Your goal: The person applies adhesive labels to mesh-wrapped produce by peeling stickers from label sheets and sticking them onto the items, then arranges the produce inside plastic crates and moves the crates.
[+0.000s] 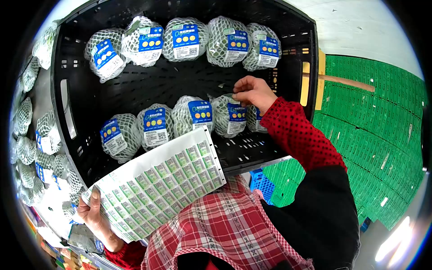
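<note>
My left hand (93, 215) grips the left edge of a white sheet of stickers (155, 189), its thumb on top. Rows of small green-and-white stickers cover much of the sheet. Over the near row in a black plastic crate (153, 85), my right hand (255, 93) has its fingers curled and pinched at the top of a net-wrapped green vegetable pack (221, 116) with a blue label. Whatever those fingertips hold, if anything, is too small to make out. In the far row, packs such as this netted one (186, 39) carry a small green sticker by the blue label.
More netted packs (45, 123) lie on a pale surface left of the crate. Green crates (369, 112) are stacked at the right, beside a wooden strip (346, 83). A blue crate (262, 185) stands below the black crate's near edge.
</note>
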A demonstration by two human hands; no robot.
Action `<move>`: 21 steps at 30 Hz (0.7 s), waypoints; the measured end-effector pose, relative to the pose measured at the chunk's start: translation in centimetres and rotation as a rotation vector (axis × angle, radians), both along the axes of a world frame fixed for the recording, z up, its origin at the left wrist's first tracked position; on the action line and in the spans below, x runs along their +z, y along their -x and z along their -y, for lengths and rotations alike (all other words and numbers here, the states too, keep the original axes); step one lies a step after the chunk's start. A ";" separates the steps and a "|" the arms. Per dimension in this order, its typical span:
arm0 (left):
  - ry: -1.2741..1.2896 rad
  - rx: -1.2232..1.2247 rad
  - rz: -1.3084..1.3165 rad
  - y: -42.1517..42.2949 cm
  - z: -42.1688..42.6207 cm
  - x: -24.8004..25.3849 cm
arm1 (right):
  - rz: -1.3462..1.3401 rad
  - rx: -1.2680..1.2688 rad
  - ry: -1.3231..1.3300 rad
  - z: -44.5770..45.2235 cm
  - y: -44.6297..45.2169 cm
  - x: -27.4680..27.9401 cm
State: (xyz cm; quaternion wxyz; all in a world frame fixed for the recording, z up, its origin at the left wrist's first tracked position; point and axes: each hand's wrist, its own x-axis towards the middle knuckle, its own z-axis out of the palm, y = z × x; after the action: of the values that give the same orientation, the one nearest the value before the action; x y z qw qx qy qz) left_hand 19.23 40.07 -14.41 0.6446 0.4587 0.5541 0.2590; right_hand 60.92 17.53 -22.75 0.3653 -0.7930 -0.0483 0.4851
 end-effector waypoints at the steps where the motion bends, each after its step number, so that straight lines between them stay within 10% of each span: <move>1: 0.003 0.004 -0.003 0.2 0.0 0.0 | -0.014 -0.024 0.002 0.1 0.1 -0.1; 7: 0.036 -0.008 0.008 0.6 0.2 -0.4 | 0.059 0.119 0.028 1.0 1.4 -2.9; 11: 0.019 0.017 0.011 0.9 0.7 -0.1 | 0.851 0.580 0.142 0.9 0.6 -3.5; 21: 0.042 0.020 0.014 1.6 1.1 -0.4 | 0.965 0.936 0.044 -1.5 -0.4 -9.7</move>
State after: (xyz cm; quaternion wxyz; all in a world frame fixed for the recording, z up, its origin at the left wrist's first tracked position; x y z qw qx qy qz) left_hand 17.65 38.97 -14.82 0.6553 0.4376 0.5595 0.2572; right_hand 61.34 19.00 -32.42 0.0376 -0.8237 -0.5349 0.1844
